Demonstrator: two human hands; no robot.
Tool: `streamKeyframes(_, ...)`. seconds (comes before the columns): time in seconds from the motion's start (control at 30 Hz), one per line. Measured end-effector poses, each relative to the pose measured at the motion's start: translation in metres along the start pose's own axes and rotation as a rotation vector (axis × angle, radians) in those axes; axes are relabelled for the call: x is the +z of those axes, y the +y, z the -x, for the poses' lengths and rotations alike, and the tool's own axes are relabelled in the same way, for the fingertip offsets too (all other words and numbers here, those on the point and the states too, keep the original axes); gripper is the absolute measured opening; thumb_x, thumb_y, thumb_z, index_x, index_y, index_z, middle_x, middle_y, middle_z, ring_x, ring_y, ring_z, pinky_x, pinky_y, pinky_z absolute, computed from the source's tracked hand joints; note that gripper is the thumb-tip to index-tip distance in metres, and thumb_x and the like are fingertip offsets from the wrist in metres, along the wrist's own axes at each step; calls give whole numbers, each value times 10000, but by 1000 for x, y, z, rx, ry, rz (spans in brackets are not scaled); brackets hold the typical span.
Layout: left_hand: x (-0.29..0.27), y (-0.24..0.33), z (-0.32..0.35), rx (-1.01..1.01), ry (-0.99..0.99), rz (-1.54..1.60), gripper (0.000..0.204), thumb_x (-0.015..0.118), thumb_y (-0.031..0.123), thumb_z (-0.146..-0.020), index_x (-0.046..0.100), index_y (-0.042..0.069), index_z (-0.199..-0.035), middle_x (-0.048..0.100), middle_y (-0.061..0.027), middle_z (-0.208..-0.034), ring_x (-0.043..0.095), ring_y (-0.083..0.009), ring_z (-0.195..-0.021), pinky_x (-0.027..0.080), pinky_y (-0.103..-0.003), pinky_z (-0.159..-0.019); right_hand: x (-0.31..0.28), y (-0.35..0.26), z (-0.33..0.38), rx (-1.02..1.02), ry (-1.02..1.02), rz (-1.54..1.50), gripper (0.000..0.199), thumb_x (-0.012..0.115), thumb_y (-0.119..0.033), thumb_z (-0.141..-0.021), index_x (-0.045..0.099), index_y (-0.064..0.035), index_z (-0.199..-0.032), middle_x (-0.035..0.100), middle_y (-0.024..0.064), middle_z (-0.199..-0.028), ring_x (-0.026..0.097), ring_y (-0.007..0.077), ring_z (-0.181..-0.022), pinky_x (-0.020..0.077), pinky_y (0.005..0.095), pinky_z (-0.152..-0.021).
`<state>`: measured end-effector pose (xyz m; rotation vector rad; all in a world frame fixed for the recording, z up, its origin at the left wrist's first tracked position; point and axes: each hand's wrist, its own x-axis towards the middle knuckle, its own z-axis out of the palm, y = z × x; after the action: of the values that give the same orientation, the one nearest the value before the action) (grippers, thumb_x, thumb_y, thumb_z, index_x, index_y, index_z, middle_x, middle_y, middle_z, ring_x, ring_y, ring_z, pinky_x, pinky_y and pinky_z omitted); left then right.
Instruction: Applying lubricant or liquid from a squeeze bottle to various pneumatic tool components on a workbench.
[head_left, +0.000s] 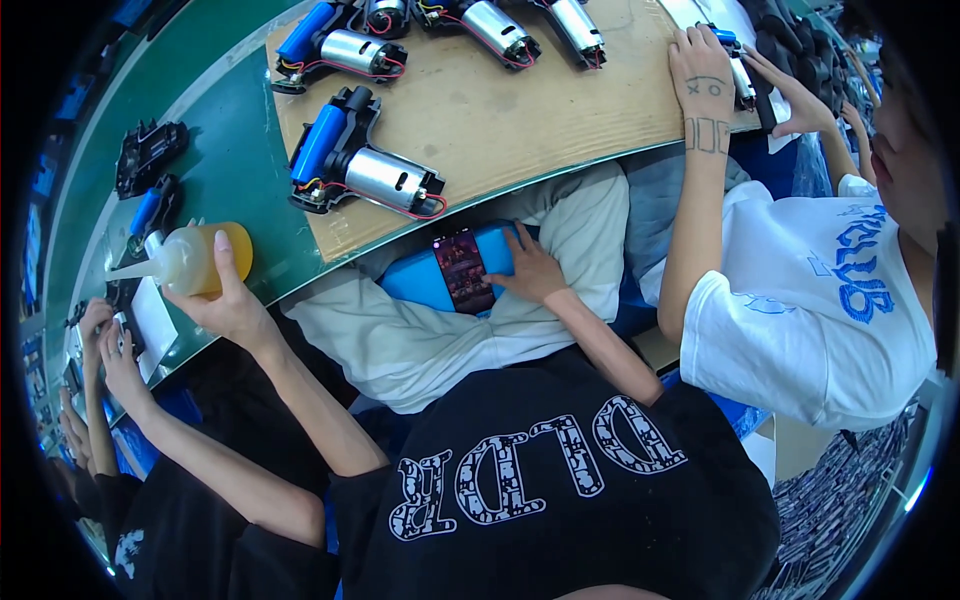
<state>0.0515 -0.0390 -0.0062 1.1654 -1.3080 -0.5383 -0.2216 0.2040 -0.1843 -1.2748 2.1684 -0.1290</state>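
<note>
My left hand (232, 308) is closed round a squeeze bottle (205, 258) of yellow liquid, tilted with its pointed nozzle to the left. In my lap, a phone (462, 270) with a lit screen lies on a blue case or pad (410, 282). My right hand (533, 270) rests there with its fingers spread, its thumb at the phone's edge. On the cardboard just beyond sits a black housing half (352, 150) with a blue battery pack, a silver motor and red wires.
More motor assemblies (490, 30) line the far side of the cardboard (540, 130). Black housing parts (148, 155) lie on the green table (240, 150) at left. Co-workers sit close on both sides; the right one's hand (703, 70) handles a similar assembly.
</note>
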Motion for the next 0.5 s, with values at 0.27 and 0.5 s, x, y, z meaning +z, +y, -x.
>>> streamKeyframes(0.27,-20,8,1,-4,-78,-3,658,841,30,-797,484,-35,-1346,635,-179,-1260,635,-258,-1151,503,-399,-1035,-139,-60,69,-243,-228,-216,273,714,-250,-900,739,-23,-1050,759,134,-918,724,294,-805,553,407,-731)
streamKeyframes(0.5,-23,78,35,-45,-236,301,828,839,-2,-744,388,-66,-1436,602,-250,-1294,620,-313,-1192,497,-447,-1041,-216,-163,91,-730,262,-444,585,830,-102,-739,634,-35,-1287,697,128,-1172,692,285,-991,547,409,-853)
